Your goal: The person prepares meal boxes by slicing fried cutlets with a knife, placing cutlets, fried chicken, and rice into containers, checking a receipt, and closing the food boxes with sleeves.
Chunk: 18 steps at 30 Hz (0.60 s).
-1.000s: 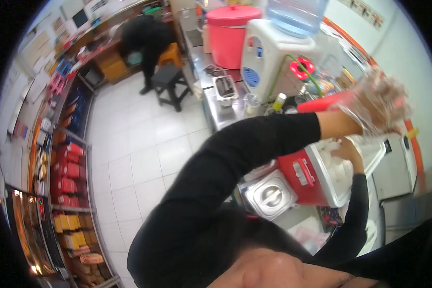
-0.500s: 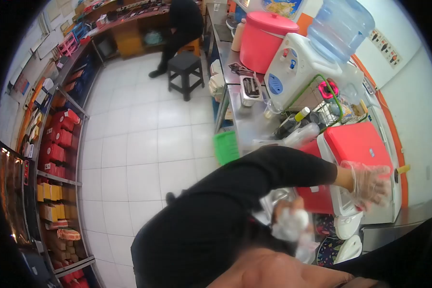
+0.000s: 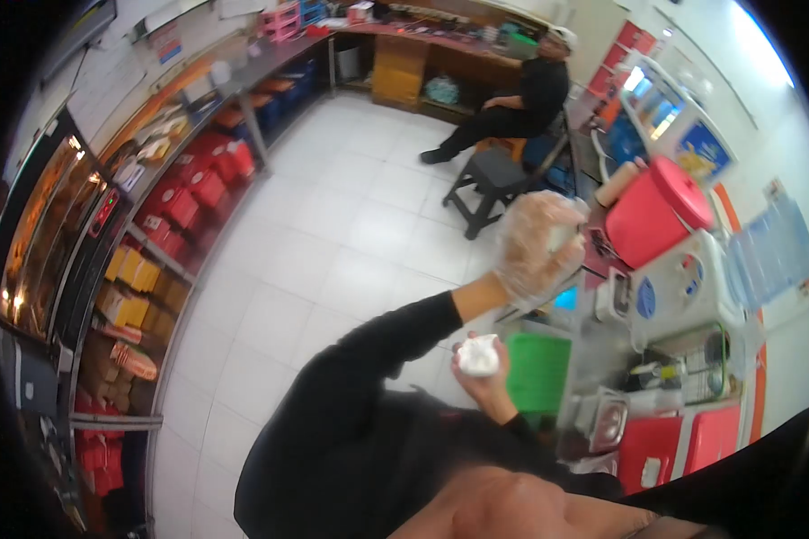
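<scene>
My left hand (image 3: pixel 535 247), in a loose clear plastic glove, is raised over the floor near the steel counter. Its fingers and thumb are curved apart, and I make out nothing held between them. Lower down, my bare right hand (image 3: pixel 487 382) is closed around a small white, crumpled-looking wad (image 3: pixel 478 356); its exact kind is unclear. Just right of that hand is a green plastic basket (image 3: pixel 539 373), set below the counter edge.
Along the right-hand counter (image 3: pixel 593 332) stand a red lidded bucket (image 3: pixel 661 211), a water dispenser (image 3: pixel 683 287), steel containers (image 3: pixel 602 422) and a red cooler (image 3: pixel 647 449). A black stool (image 3: pixel 494 175) stands near a seated person (image 3: pixel 539 94). Shelves with red boxes (image 3: pixel 180 198) line the left.
My view has swung toward the room. My gloved left hand has left the red cooler's lid and is now above the floor. The right hand has come away from the counter, still holding the white wad.
</scene>
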Available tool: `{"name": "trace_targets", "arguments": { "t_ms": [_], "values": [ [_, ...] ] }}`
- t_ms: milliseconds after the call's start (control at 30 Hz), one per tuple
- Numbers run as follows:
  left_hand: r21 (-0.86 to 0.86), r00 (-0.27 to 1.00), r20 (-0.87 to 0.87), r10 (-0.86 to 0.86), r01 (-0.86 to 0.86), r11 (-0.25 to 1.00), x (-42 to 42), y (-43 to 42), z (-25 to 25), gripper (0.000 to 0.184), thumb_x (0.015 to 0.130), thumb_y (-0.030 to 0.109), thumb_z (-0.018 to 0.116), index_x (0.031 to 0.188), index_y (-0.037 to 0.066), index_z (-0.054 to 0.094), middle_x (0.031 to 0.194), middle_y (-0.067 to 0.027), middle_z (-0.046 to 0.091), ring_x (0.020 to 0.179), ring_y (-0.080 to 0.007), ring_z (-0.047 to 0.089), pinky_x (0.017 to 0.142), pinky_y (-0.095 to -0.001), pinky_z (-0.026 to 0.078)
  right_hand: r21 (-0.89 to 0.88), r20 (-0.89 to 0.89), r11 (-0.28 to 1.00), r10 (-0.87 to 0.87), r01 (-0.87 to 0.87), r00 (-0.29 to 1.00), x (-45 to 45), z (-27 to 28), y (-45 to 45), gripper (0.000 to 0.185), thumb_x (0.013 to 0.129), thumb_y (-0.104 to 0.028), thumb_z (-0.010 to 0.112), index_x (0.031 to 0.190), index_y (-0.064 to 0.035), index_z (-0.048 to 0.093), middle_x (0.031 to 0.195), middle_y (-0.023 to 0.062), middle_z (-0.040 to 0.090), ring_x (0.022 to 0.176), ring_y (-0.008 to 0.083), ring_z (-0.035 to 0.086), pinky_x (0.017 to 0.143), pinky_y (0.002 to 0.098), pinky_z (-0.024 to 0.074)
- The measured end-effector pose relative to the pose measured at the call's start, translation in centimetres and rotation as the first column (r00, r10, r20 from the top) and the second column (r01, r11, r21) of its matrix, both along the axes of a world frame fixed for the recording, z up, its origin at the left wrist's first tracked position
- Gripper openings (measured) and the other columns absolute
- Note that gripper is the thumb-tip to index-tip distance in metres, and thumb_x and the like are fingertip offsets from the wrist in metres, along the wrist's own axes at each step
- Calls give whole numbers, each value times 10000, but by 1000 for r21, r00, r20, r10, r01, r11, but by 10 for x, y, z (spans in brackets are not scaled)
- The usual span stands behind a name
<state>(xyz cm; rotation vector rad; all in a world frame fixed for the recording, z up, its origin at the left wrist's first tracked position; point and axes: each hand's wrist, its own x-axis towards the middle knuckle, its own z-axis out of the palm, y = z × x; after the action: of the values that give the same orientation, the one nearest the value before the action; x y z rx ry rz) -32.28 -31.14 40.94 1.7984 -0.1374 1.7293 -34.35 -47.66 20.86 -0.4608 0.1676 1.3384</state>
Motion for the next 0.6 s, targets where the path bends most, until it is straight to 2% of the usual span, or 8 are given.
{"name": "trace_targets", "arguments": {
  "t_ms": [133, 233, 300, 333, 367, 533, 567, 600],
  "values": [
    [-162, 986, -11, 167, -166, 973, -61, 111, -16, 222, 904, 224, 568, 1057, 63, 554, 1059, -126, 564, 1025, -296, 509, 924, -405, 379, -455, -83, 882, -180, 124, 980, -4, -66, 51, 377, 806, -439, 646, 997, -125, 565, 937, 119, 570, 852, 313, 569, 729, 440, 524],
    [-57, 961, -97, 257, -264, 963, -86, 193, -43, 239, 916, 231, 559, 1082, 61, 551, 1045, -123, 553, 1036, -292, 499, 913, -392, 388, -707, -64, 694, -255, 137, 965, -5, -77, 109, 346, 785, -425, 677, 920, -128, 564, 880, 73, 561, 810, 269, 569, 680, 391, 525],
    [-74, 907, -257, 335, -364, 929, -107, 247, -56, 257, 918, 241, 563, 1103, 64, 546, 1062, -115, 545, 1047, -280, 494, 913, -384, 389, -597, 242, 781, -42, 183, 969, 2, -129, 133, 337, 781, -423, 682, 904, -133, 563, 858, 66, 559, 791, 258, 567, 655, 379, 524],
    [-77, 870, -331, 366, -412, 908, -115, 276, -63, 267, 919, 247, 565, 1114, 65, 544, 1070, -111, 541, 1053, -275, 492, 913, -380, 390, -562, 301, 809, 3, 175, 954, 4, -136, 165, 330, 781, -420, 681, 898, -136, 561, 848, 62, 557, 783, 254, 566, 646, 373, 522],
    [-205, 911, -311, 270, -341, 917, -116, 309, -77, 263, 910, 243, 582, 1105, 68, 559, 1108, -104, 527, 1052, -270, 494, 937, -379, 386, -526, 361, 834, 41, 168, 932, 1, -132, 201, 325, 782, -418, 681, 892, -138, 559, 837, 58, 554, 775, 249, 565, 638, 368, 521],
    [-131, 785, -477, 396, -509, 851, -140, 455, -129, 255, 879, 229, 625, 1065, 57, 596, 1097, -105, 546, 1065, -273, 504, 970, -369, 384, -513, 195, 858, 106, 9, 975, 19, -126, 420, 306, 792, -409, 669, 889, -145, 547, 807, 49, 544, 738, 240, 560, 615, 351, 508],
    [-103, 763, -503, 405, -518, 849, -152, 480, -134, 255, 873, 224, 633, 1060, 54, 603, 1090, -106, 554, 1067, -274, 507, 973, -369, 386, -586, 51, 811, 45, -6, 998, 18, -126, 481, 319, 797, -418, 663, 906, -145, 541, 796, 52, 542, 715, 243, 556, 623, 357, 503],
    [-58, 728, -534, 430, -539, 840, -168, 505, -141, 261, 867, 220, 639, 1065, 53, 604, 1085, -106, 560, 1065, -274, 510, 971, -375, 387, -538, 56, 839, 135, -84, 989, 15, -125, 535, 315, 802, -414, 659, 919, -148, 537, 802, 53, 547, 724, 245, 561, 638, 369, 502]
  ]
}}
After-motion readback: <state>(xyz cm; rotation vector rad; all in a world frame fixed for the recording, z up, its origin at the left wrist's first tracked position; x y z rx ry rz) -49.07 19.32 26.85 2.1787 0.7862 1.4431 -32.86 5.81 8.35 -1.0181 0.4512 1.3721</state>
